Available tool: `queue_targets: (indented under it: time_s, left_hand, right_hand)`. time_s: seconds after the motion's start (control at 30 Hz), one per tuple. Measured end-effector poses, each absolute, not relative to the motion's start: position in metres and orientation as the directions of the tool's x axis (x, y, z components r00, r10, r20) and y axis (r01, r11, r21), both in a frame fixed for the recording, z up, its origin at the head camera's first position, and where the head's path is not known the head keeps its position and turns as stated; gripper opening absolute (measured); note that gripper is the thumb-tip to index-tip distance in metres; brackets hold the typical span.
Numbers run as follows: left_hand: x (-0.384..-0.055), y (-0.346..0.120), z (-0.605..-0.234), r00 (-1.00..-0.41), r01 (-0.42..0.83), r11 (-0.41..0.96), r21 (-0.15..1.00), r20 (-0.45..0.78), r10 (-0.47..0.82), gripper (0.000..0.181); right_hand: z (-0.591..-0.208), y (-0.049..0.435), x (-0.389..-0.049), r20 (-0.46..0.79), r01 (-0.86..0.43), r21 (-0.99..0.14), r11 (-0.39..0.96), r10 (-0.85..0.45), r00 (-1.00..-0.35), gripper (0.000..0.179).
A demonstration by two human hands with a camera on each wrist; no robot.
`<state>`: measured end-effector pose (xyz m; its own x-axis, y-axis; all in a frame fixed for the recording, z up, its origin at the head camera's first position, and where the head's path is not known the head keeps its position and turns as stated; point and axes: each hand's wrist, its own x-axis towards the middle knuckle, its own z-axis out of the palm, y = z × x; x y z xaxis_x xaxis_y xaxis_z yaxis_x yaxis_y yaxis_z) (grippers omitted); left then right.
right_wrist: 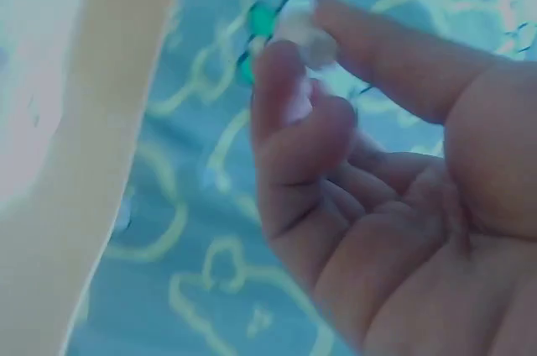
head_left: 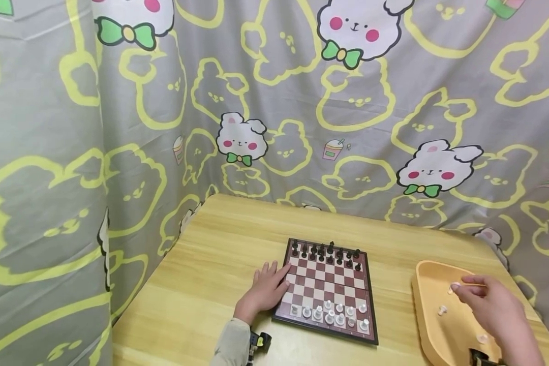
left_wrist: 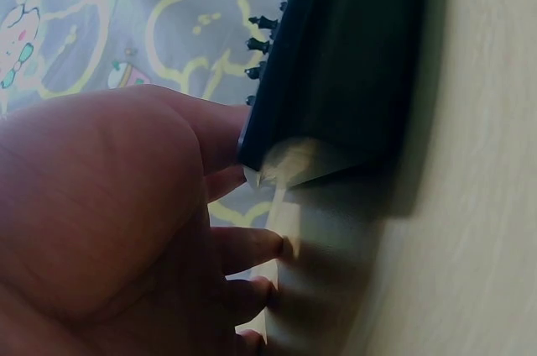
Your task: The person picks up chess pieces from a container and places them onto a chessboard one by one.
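A chessboard [head_left: 324, 277] with dark red and white squares lies on the table. Black chess pieces [head_left: 331, 249] fill two rows at its far side, and clear white pieces [head_left: 330, 318] stand near its close edge. My left hand [head_left: 263, 291] rests at the board's left edge, fingers extended and touching it. Over the orange tray [head_left: 419, 310], my right hand [head_left: 498, 305] pinches a small white chess piece [right_wrist: 309, 37] between thumb and fingertips. Two more white pieces lie in the tray, one near the middle [head_left: 442, 309] and one [head_left: 482, 338] below the hand.
The wooden table [head_left: 238, 229] carries the board, with the tray to its right. A patterned grey curtain [head_left: 293, 112] hangs behind the table and along its left side. Black devices are strapped to both wrists.
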<state>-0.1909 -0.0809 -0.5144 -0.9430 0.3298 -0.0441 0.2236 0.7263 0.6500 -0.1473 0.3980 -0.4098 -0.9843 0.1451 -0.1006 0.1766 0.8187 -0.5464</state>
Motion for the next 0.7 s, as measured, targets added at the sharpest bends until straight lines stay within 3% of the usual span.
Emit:
queue_targets:
  time_s: [0.13, 0.3, 0.47, 0.7]
  left_hand:
    - [-0.192, -0.081, -0.516, -0.945, 0.22, 0.732, 0.645, -0.046, 0.324, 0.053]
    - [-0.194, -0.08, -0.516, -0.944, 0.217, 0.729, 0.649, -0.051, 0.327, 0.053]
    - [-0.195, -0.081, -0.516, -0.942, 0.223, 0.737, 0.638, -0.053, 0.331, 0.053]
    - [-0.194, -0.082, -0.517, -0.942, 0.224, 0.741, 0.633, -0.053, 0.33, 0.053]
  right_hand:
    - [-0.409, 0.363, -0.139, 0.098, 0.035, -0.611, 0.791, 0.12, -0.988, 0.048]
    - [-0.417, 0.329, -0.135, 0.192, -0.074, -0.716, 0.694, 0.094, -0.977, 0.039]
    - [-0.424, 0.302, -0.135, 0.153, -0.071, -0.801, 0.595, 0.089, -0.984, 0.039]
    - [-0.429, 0.27, -0.132, -0.002, 0.07, -0.923, 0.379, 0.177, -0.984, 0.05]
